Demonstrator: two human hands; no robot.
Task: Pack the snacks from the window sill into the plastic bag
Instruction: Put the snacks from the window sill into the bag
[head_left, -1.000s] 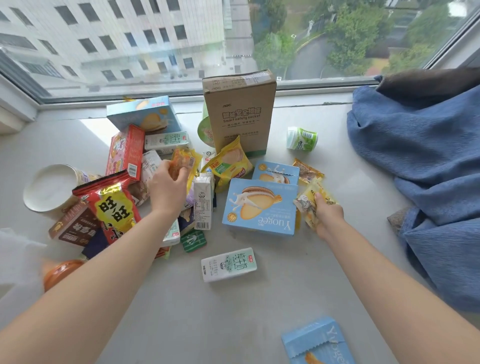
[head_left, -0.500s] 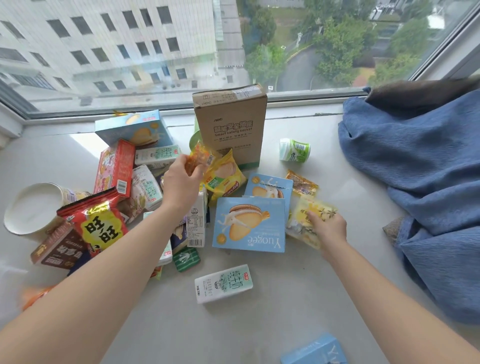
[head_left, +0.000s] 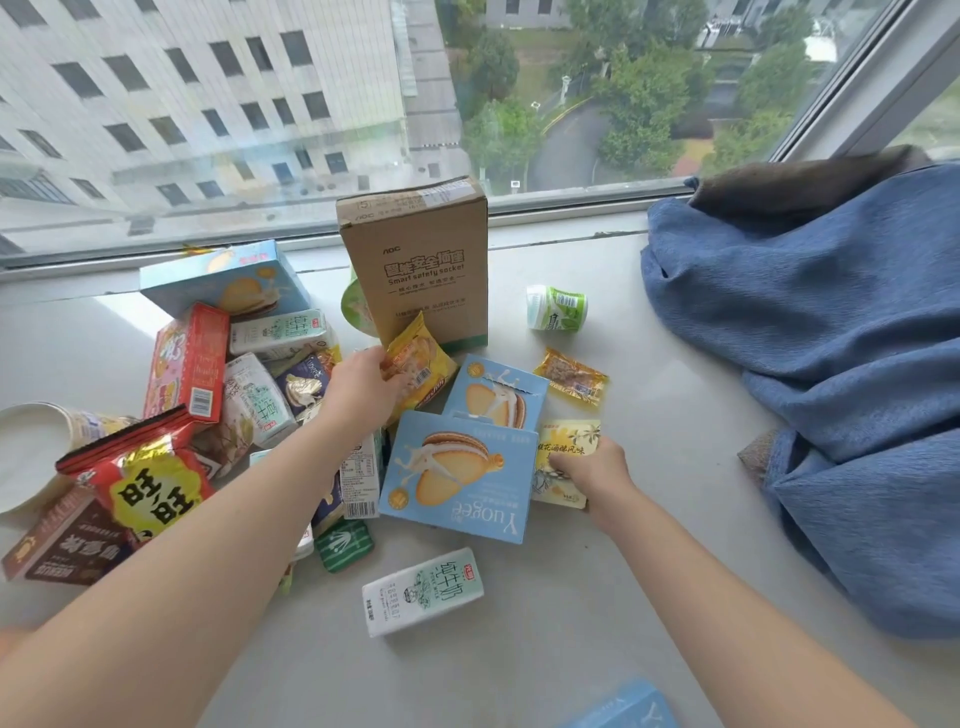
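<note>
Snacks lie scattered on the white window sill (head_left: 597, 597). My left hand (head_left: 363, 395) reaches over the pile, and its fingers curl on the left edge of a yellow chip bag (head_left: 423, 364) that leans at the foot of the cardboard box. My right hand (head_left: 589, 475) grips a pale yellow packet (head_left: 569, 447) lying right of the big blue Yuogee biscuit box (head_left: 457, 478). A second blue biscuit box (head_left: 498, 395) stands open behind it. The plastic bag is out of view. I cannot tell whether the left hand still has the small orange packet.
A brown cardboard box (head_left: 415, 270) stands upright at the window. A red bag (head_left: 140, 478), milk cartons (head_left: 423, 592), a white tub (head_left: 26, 452) and a brown box (head_left: 62, 540) crowd the left. A blue cloth (head_left: 831, 389) fills the right; a green cup (head_left: 558, 309) lies near it.
My left hand lifted a small orange packet from the pile and moved right to the yellow chip bag. My right hand kept its hold on the pale yellow packet.
</note>
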